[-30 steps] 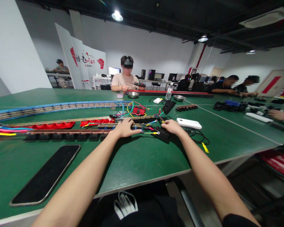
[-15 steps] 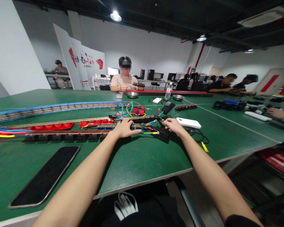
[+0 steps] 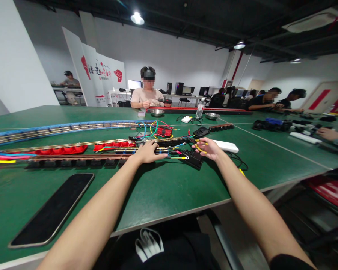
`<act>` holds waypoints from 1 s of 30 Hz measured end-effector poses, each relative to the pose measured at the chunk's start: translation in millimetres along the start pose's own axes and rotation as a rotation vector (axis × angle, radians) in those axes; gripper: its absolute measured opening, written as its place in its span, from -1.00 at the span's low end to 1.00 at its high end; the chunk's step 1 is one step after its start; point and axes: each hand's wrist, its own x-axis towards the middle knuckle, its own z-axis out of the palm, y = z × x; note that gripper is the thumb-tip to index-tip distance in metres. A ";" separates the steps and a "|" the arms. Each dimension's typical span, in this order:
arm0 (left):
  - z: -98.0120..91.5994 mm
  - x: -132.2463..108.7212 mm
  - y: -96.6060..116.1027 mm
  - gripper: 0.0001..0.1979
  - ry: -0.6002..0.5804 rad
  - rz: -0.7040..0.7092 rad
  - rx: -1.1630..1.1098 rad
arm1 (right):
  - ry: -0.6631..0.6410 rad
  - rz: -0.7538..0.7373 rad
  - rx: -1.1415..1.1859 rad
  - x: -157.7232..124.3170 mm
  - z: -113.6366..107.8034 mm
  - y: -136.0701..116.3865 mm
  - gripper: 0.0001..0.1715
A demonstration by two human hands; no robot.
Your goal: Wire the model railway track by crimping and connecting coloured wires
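My left hand point(image 3: 150, 152) rests over a narrow rail assembly with blue parts point(image 3: 125, 150), its thumb reaching right and its fingers bent over the rails; it grips the assembly. In my right hand point(image 3: 210, 149) is a pair of yellow-handled pliers point(image 3: 202, 146), held above a black connector block point(image 3: 193, 159). Coloured wires with ring terminals point(image 3: 186, 158) stick out between the two hands. Behind them lie a red block point(image 3: 164, 131) with looped wires and another black block point(image 3: 201, 131).
A phone point(image 3: 53, 210) lies front left, a white power bank point(image 3: 227, 146) right of my right hand. Long blue rails point(image 3: 59, 130) and red trays point(image 3: 63, 150) stretch left. A bottle point(image 3: 199, 109) and metal bowls point(image 3: 157, 112) stand farther back. A person point(image 3: 148, 93) sits opposite.
My right hand has turned palm-up, and yellow-handled pliers now show in it. The black block behind it has shifted slightly. My left hand stays in place.
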 end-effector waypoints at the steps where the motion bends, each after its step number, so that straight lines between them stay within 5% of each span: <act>1: -0.1 0.0 0.1 -0.10 0.000 -0.001 -0.002 | 0.001 0.004 0.008 0.2 -0.4 0.0 -0.81; 18: -0.4 1.2 -0.8 -0.16 0.007 0.004 -0.040 | -0.145 -0.036 0.148 0.5 -1.2 4.2 -0.78; 26: 0.4 0.4 -1.6 -0.12 0.005 0.001 -0.028 | -0.180 0.110 0.114 -8.4 1.0 -4.0 -0.67; 30: 0.6 0.5 -1.5 -0.12 0.009 0.016 -0.013 | -0.123 -0.034 0.056 -11.4 1.4 -6.4 -0.61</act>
